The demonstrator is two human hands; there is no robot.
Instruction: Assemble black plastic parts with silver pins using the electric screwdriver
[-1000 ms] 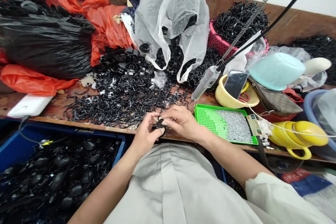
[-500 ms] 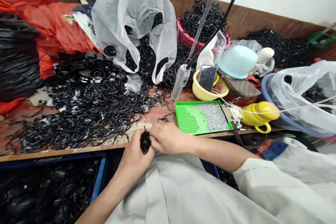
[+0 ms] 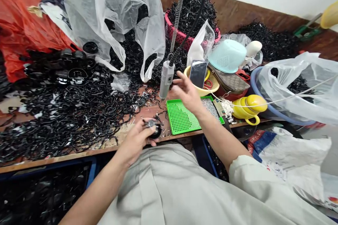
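Observation:
Near the table's front edge, my left hand (image 3: 138, 135) is closed around a round black plastic part (image 3: 155, 132), its thumb lying across the top. My right hand (image 3: 186, 91) is raised above the green perforated tray (image 3: 182, 116), fingers apart and holding nothing. Just left of those fingers hangs a grey electric screwdriver (image 3: 167, 79), upright on a coiled spring and a black cable. Small silvery screws (image 3: 210, 107) lie in the tray's right part, partly behind my right forearm.
Black strip-like pieces (image 3: 79, 109) cover the table's left side. A translucent plastic bag (image 3: 116, 14) and a pink basket (image 3: 182, 38) of black pieces stand behind. On the right are a cream bowl (image 3: 215, 89) with a phone (image 3: 198, 74), a yellow cup (image 3: 241, 109) and a blue tub (image 3: 280, 112).
My right hand has left the black part and risen toward the screwdriver, its fingers opening. My left hand keeps the part, now turned and more visible. The view has shifted to the right.

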